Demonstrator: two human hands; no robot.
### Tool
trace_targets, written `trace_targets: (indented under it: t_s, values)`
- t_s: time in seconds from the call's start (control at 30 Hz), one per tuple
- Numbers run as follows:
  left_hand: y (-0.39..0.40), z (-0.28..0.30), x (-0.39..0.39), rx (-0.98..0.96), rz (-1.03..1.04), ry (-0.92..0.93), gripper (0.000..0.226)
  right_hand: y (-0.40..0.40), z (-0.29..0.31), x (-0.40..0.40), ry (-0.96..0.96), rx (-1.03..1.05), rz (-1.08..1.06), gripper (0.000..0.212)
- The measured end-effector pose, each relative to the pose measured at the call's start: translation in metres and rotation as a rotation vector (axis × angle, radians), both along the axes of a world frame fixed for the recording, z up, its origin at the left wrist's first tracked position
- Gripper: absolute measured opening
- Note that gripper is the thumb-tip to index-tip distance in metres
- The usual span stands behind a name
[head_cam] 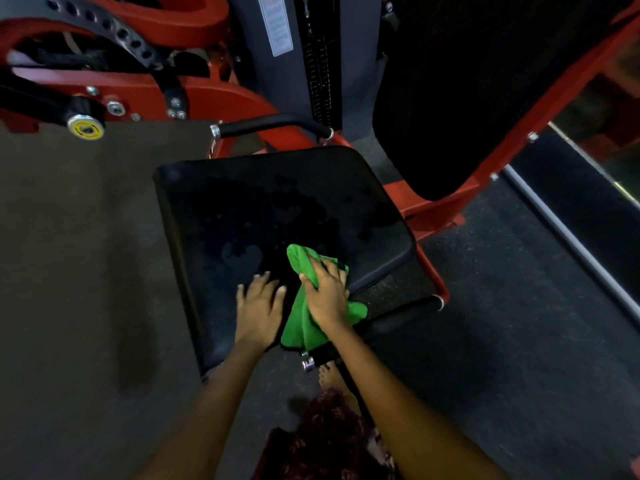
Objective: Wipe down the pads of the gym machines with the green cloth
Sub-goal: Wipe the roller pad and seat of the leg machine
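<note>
right hand (325, 296) pressing green cloth (304, 327), left hand (258, 311) flat on seat pad (277, 202)

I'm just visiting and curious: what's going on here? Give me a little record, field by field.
place: gym floor beside a red-framed machine
surface being cleaned: black seat pad, with damp-looking patches
tool: green cloth, bunched on the near right part of the pad
right hand: presses down on the cloth
left hand: flat on the pad, fingers spread, beside the cloth
also in view: black back pad, upright behind the seat
</note>
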State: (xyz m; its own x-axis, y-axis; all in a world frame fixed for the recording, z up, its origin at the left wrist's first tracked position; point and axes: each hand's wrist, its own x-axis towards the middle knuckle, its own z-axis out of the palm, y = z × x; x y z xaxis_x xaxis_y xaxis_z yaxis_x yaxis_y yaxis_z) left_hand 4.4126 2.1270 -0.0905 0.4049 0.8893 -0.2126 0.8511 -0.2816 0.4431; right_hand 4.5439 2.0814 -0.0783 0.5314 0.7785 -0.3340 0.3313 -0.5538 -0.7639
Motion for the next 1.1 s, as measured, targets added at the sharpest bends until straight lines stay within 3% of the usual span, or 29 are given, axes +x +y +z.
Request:
trace_targets:
  t_s: [0.07, 0.23, 0.33, 0.43, 0.53, 0.6, 0.73, 0.83, 0.93, 1.0, 1.1]
  values:
    - [-0.006, 0.000, -0.036, 0.094, -0.101, 0.142, 0.048, -0.001, 0.002, -0.016, -0.020, -0.013, 0.048, 0.045]
    - [-0.021, 0.001, -0.072, 0.064, -0.276, 0.274, 0.052, -0.011, 0.004, -0.081, -0.206, -0.058, 0.262, 0.046]
    - [-0.033, 0.005, -0.094, 0.127, -0.261, 0.343, 0.077, -0.019, 0.006, -0.105, -0.256, -0.047, 0.295, 0.048]
    - [-0.035, 0.003, -0.110, 0.057, -0.299, 0.329, 0.092, -0.020, 0.004, -0.118, -0.300, -0.027, 0.300, 0.049]
    - [-0.027, 0.001, -0.112, -0.011, -0.348, 0.368, 0.085, -0.017, 0.001, -0.129, -0.346, -0.009, 0.218, 0.050]
    - [-0.024, 0.001, -0.116, -0.036, -0.390, 0.379, 0.093, -0.014, -0.001, -0.138, -0.361, -0.002, 0.156, 0.050]
    - [-0.023, -0.006, -0.125, 0.025, -0.456, 0.260, 0.103, -0.009, -0.004, -0.158, -0.373, 0.016, 0.015, 0.049]
    - [-0.021, -0.009, -0.131, 0.053, -0.520, 0.275, 0.108, -0.013, -0.007, -0.172, -0.377, 0.047, -0.041, 0.050]
    - [-0.028, -0.006, -0.140, 0.121, -0.545, 0.285, 0.093, -0.020, -0.014, -0.190, -0.381, 0.063, -0.052, 0.053]
    - [-0.036, -0.010, -0.150, 0.170, -0.535, 0.287, 0.080, -0.028, -0.019, -0.206, -0.378, 0.107, -0.179, 0.053]
    - [-0.042, -0.023, -0.170, 0.222, -0.542, 0.150, 0.072, -0.050, -0.035, -0.239, -0.222, 0.234, -0.360, 0.053]
